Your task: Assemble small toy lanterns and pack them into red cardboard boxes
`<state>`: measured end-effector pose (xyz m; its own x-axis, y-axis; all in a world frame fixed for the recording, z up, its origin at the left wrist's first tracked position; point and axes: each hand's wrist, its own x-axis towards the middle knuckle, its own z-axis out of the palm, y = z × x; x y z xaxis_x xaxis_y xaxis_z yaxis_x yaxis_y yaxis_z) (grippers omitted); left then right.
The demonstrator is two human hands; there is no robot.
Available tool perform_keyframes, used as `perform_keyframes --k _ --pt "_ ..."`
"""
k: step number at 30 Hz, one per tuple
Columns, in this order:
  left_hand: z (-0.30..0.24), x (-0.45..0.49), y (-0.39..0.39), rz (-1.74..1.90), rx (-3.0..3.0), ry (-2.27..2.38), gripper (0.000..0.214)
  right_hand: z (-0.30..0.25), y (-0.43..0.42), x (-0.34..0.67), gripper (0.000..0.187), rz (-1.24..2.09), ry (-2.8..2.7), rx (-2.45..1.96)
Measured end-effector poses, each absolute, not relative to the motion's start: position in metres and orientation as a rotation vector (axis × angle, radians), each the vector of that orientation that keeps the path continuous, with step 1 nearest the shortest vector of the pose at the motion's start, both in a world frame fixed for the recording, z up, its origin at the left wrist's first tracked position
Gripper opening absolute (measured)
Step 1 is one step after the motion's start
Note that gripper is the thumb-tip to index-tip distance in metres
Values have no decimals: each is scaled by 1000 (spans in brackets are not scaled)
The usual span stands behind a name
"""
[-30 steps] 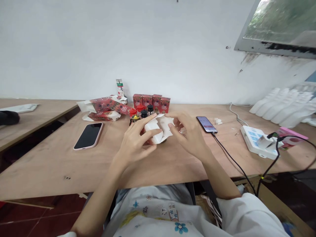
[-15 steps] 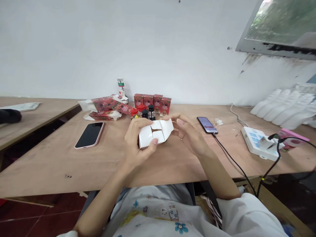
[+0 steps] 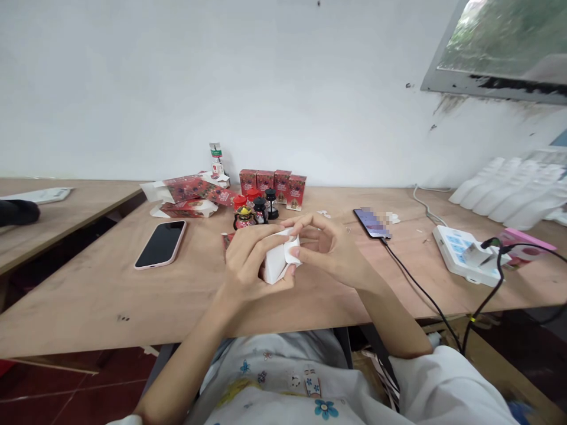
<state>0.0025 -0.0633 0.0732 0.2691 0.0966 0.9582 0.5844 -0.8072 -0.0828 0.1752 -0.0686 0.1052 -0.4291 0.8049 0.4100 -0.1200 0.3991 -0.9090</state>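
Observation:
Between my hands is a small white carton, tilted above the table, with its white flaps facing me. My left hand wraps around its left side, thumb along the lower edge. The right hand pinches a flap at the carton's right end between thumb and fingers. Just beyond the hands stand several miniature lanterns with black, red and yellow tops. A bit of red printed card shows beside my left knuckles, mostly hidden.
Several red printed boxes stand near the wall. Flattened red cartons and a small bottle are at back left. A pink-edged phone lies left; a cabled phone, a power strip and white bottles are right.
My right hand has moved left onto the carton and now pinches a flap. The carton has turned and tipped, and the left fingers have come over its top.

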Motion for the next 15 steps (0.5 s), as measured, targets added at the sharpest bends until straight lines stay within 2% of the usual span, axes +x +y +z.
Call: perform_keyframes --k 8,15 --pt "75 2 -61 -1551 -2078 -514 40 106 -73 175 24 1215 -1663 -567" --pt "73 0 -58 -1633 -2070 -350 43 103 -57 177 52 1271 -1803 -575"
